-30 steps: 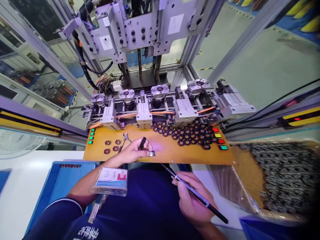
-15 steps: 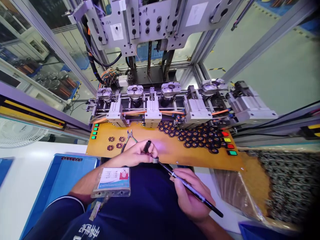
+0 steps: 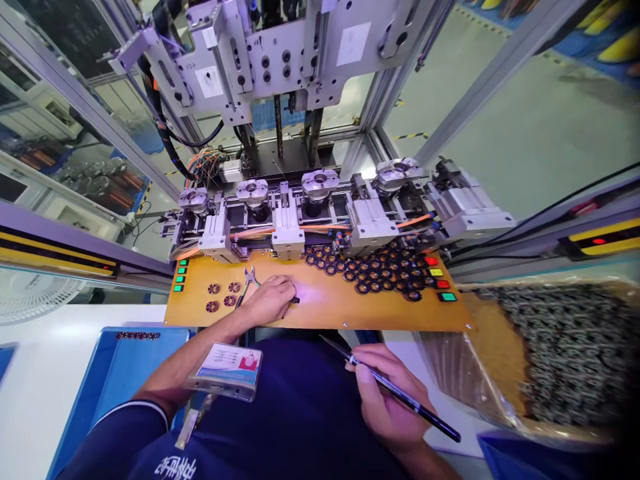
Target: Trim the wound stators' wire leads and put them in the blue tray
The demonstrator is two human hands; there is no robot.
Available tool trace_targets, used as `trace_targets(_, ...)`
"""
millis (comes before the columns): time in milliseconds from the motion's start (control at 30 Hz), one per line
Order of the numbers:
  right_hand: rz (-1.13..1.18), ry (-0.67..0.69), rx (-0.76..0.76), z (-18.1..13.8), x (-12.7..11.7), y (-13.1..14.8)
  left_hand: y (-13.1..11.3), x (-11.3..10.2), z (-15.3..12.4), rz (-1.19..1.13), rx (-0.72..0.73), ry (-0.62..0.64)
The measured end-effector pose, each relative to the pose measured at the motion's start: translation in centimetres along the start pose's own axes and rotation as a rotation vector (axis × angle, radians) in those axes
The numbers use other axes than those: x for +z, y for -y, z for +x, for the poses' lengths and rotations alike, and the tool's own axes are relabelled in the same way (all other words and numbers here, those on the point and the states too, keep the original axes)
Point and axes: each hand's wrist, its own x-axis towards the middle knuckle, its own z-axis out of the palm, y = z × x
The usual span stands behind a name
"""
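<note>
From the pliers (image 3: 249, 278), four rings (image 3: 213, 289) lay at nine o'clock on the table (image 3: 325, 315), the ring cluster (image 3: 383, 271) at three.

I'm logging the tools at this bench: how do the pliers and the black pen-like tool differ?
The pliers lie on the orange board, while the black pen-like tool is in the right hand. The pliers split into two handles; the pen-like tool is one slim shaft. The pliers show some green on their handles; the pen-like tool is mostly black. Both are hand tools.
</note>
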Motion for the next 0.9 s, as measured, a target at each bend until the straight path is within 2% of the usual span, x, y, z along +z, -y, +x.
trace_targets(133,-0.025,-0.074,0.035,-0.6,-0.5,-0.4,0.0,-0.1,1.2,0.2,0.066,0.018)
trace_targets(233,-0.037,-0.126,0.052,-0.9,-1.0,-0.7,-1.0,0.2,3.9,0.279,0.105,0.025)
trace_targets(367,-0.042,-0.166,0.064,-1.2,-1.8,-0.8,-1.6,1.8,8.3,0.315,0.11,0.03)
trace_targets(500,-0.041,-0.19,0.086,-1.7,-2.4,-0.8,-1.4,3.4,10.4,0.272,0.049,0.0)
trace_targets(633,-0.035,-0.208,0.119,-2.0,-2.4,-0.9,-2.3,3.2,9.8,0.107,0.01,-0.004)
trace_targets(767,0.012,-0.193,0.163,-1.8,-1.8,-0.8,-5.0,1.1,7.1,-0.177,-0.012,0.015)
trace_targets(900,0.093,-0.16,0.225,-1.2,-1.1,-0.3,-7.0,-0.7,4.3,-0.513,-0.032,0.099)
